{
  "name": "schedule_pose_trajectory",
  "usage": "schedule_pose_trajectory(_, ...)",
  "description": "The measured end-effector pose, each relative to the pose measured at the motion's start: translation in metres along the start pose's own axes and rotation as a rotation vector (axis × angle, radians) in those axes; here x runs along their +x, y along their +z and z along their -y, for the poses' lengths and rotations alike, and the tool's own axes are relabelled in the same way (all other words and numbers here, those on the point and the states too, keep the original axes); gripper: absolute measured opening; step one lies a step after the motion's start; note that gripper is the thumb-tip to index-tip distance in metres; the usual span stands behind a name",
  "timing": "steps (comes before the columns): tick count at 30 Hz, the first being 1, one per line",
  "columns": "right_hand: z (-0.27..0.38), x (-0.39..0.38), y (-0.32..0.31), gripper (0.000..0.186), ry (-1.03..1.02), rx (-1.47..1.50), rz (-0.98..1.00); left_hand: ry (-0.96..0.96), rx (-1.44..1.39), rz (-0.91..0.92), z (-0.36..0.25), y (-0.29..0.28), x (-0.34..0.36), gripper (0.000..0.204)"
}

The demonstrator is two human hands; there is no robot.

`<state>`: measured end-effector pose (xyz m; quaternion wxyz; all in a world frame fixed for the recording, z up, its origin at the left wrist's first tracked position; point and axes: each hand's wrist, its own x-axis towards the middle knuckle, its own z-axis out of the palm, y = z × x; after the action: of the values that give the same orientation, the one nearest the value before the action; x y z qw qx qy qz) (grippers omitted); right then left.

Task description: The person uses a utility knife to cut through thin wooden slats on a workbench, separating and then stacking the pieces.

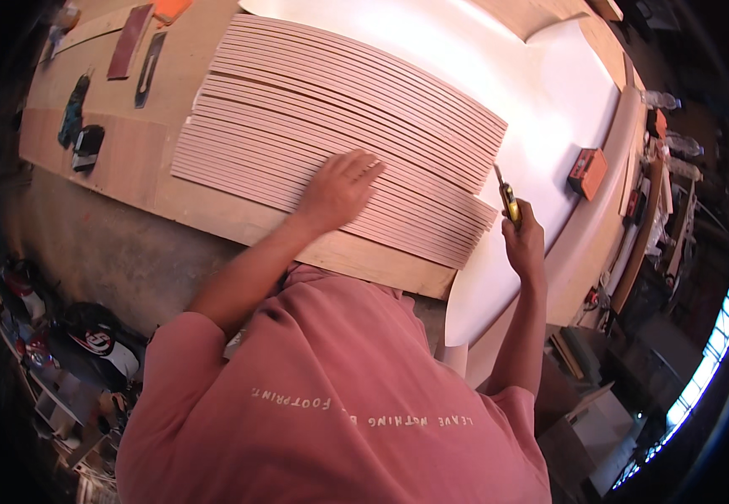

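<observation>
My left hand [339, 189] rests on a wide stack of long, pale wooden strips [348, 92] laid side by side, its fingers apart and lying over the lower middle strips. My right hand [522, 231] grips a yellow-and-black utility knife [510, 197], its blade pointing up beside the strips' right ends. Under and beyond those ends lies a large white sheet [549, 84], curved up at its edges. The strips sit on a plywood worktable [163, 202].
At the left lie a dark power tool [70, 113], a black block [87, 147], a reddish board [128, 46] and a metal scraper [149, 71]. An orange box [587, 172] sits on the right. Helmets [96, 340] and assorted clutter fill the lower left; boards and bottles line the right.
</observation>
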<state>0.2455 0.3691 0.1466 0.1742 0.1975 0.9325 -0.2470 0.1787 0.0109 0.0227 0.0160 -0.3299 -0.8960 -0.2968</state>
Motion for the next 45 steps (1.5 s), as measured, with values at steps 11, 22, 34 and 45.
schedule_pose_trajectory(11,-0.017,0.003,0.001,0.039,-0.358,-0.305,0.081,-0.184,0.238,0.003,-0.029,0.041,-0.008,0.07)
schedule_pose_trajectory(22,-0.037,0.048,-0.023,0.027,-0.471,-0.379,0.242,-0.212,0.281,0.056,-0.027,0.044,-0.003,0.074)
schedule_pose_trajectory(34,0.013,0.055,0.011,0.03,-0.607,-0.425,0.191,-0.227,0.29,0.051,-0.026,0.042,-0.006,0.075)
schedule_pose_trajectory(45,0.117,0.081,0.075,0.035,-0.795,-0.362,0.231,-0.654,0.279,-0.242,0.047,-0.02,-0.044,0.076)
